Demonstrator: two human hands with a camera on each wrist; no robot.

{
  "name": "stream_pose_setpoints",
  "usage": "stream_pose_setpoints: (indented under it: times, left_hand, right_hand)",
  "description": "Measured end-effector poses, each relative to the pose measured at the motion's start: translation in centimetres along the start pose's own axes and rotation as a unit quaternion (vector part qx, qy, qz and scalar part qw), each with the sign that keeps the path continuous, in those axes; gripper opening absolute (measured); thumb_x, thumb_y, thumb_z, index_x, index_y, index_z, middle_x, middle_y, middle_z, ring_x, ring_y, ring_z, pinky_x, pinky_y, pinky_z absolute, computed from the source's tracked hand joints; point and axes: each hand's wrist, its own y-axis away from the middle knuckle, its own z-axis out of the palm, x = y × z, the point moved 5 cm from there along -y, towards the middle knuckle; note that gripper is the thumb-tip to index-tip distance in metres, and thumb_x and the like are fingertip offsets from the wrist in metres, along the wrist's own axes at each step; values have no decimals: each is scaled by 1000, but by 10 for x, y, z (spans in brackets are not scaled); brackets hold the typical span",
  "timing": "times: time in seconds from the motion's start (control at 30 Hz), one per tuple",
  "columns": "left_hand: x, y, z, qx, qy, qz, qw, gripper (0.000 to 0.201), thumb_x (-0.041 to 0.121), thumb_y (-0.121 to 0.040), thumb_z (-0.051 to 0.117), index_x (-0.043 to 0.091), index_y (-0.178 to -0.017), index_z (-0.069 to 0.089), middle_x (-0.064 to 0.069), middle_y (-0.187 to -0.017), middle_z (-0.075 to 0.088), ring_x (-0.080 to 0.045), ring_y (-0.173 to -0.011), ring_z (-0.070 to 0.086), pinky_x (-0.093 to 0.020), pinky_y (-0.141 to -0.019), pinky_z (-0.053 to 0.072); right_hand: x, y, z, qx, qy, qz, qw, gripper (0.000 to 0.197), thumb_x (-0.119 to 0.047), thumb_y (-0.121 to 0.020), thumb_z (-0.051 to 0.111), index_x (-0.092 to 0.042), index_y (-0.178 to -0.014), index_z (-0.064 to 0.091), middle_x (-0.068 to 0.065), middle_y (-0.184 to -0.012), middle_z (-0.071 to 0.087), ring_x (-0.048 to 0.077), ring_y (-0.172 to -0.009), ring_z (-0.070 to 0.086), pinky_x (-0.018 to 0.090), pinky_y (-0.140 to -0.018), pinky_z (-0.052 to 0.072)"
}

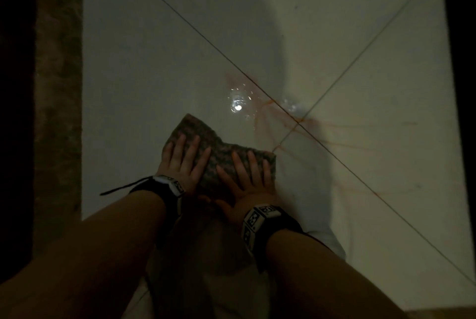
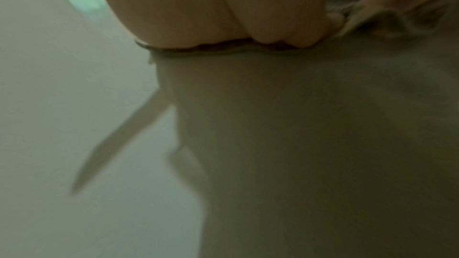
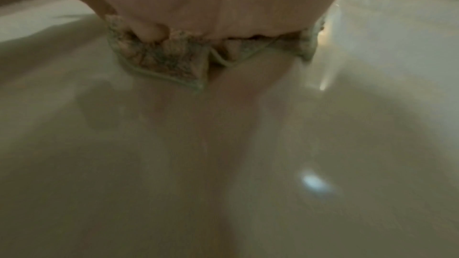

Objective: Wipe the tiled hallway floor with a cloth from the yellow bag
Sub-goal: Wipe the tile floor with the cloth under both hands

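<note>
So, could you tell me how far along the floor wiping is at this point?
Done: the patterned grey-brown cloth is out and lying on the pale tiled floor. In hand: the left hand and right hand press it flat with straight fingers. Left: the wet reddish smear around the grout crossing, just ahead of the cloth, remains unwiped.

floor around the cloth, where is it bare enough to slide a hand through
Bare tile lies left of the cloth, up to the rug. Ahead and right it is crowded: a wet patch and reddish streaks at the grout crossing.
</note>
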Motion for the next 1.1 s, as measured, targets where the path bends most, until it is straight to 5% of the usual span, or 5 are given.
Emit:
stream_pose_setpoints:
  times: [0.13, 0.43, 0.63, 0.77, 1.1]
  left_hand:
    - [47, 11, 13, 44, 19, 48, 998, 126, 81, -52, 35, 19, -150, -14, -10, -157, -25, -33, -145, -23, -48, -116, -13]
    - [61, 14, 14, 15, 50, 36, 998, 125, 83, -48, 27, 23, -150, -14, -7, -158, -24, -30, -145, -24, -46, -116, -15]
    - [27, -14, -27, -39, -22, -26, 999, 123, 83, -52, 40, 18, -149, 2, -24, -149, 35, -43, -145, 9, -42, -114, -21]
    - [-10, -45, -62, -111, -22, -111, 987, 112, 76, -75, 41, 21, -138, -33, -13, -155, -27, -38, -144, -21, -49, -113, -20]
    - [-60, -98, -110, -106, -8, -157, 982, 107, 73, -79, 39, 20, -148, -22, -14, -156, -26, -39, -145, -19, -52, -118, -5]
  right_hand:
    - [19, 37, 6, -24, 14, 29, 999, 77, -69, -70, 31, -37, -140, 25, -1, -152, 28, 26, -146, -19, 49, -112, -1]
    - [30, 35, 1, -107, 12, 37, 994, 74, -70, -71, 31, -42, -139, 26, -2, -159, -18, 27, -141, -33, 50, -111, -12]
    - [35, -28, -38, -225, 66, -12, 972, 74, -71, -85, 25, -48, -143, -15, -7, -133, -44, 26, -130, -43, 52, -103, -31]
    - [29, -86, -58, -196, 59, -1, 979, 72, -70, -86, 24, -47, -143, -14, -6, -147, -39, 31, -139, -34, 52, -108, -26]
    - [30, -173, -92, -155, 52, 5, 986, 72, -70, -86, 23, -48, -143, -14, -3, -153, -33, 32, -139, -34, 54, -110, -23]
